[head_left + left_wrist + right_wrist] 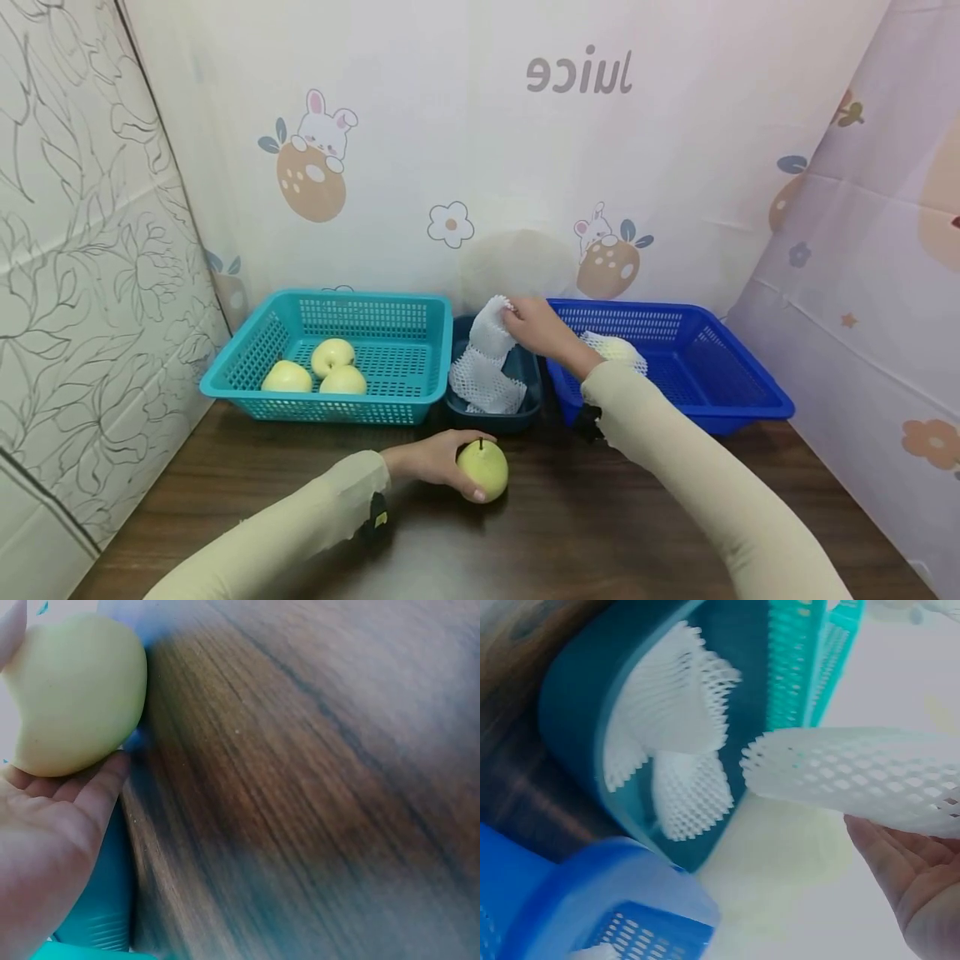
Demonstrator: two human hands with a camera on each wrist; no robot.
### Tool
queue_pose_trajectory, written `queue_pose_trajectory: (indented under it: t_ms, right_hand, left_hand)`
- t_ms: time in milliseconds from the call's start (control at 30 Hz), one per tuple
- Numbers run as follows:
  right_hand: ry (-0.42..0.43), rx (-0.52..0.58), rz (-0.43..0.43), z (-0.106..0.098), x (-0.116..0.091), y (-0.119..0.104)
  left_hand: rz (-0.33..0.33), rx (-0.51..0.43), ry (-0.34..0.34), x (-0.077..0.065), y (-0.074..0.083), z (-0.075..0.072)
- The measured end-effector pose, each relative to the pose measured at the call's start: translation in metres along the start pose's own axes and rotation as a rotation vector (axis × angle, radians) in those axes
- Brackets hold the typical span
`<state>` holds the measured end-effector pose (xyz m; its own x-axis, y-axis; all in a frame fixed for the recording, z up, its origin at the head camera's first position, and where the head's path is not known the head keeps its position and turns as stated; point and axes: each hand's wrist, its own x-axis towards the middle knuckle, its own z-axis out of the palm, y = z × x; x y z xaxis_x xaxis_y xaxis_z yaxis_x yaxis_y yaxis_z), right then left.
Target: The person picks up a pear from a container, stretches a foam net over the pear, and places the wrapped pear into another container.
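- Pear (487, 468) is resting within the left grip (435, 461), thumb and fingers curving round its sides.
- Right grip (538, 323) is pinching a white foam net (491, 330) over the dark bin (495, 423).
- Loose nets (486, 385) are lying in the bin, below the right grip.
- Teal basket (330, 410), beyond the left grip, is holding three pale fruits (332, 357).
- Blue basket (720, 358) is standing right of the right grip.

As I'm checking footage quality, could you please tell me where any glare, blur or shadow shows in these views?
Head: a pale sheen on the table near the bottom edge, a soft shadow on the wall above the right hand; left wrist: the table soft and hazy, the pear bleached at its left edge; right wrist: the wall washed out.
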<state>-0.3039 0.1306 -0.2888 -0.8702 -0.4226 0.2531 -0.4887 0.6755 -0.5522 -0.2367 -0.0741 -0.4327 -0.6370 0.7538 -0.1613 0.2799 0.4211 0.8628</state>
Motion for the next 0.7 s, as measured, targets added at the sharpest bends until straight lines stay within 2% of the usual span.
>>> queue_pose_trajectory:
  t_ms: [200,333,433,567,700]
  right_hand:
    - [-0.012,0.070,0.032,-0.021,-0.014,-0.014]
    - [-0.040,0.102,0.076,-0.034,-0.024,-0.023]
    - [-0.078,0.179,0.110,-0.042,-0.032,-0.028]
    - [-0.137,0.318,0.131,-0.051,-0.044,-0.032]
    - [-0.194,0.418,0.147,-0.057,-0.059,-0.034]
  left_hand:
    - [-0.028,0.030,0.022,-0.004,0.001,0.002]
    - [-0.037,0.043,0.037,-0.010,0.002,-0.002]
    - [-0.032,-0.030,0.038,-0.018,0.004,-0.008]
    - [-0.014,-0.202,0.039,-0.032,0.011,-0.018]
    - [0.015,-0.295,0.091,-0.043,0.019,-0.027]
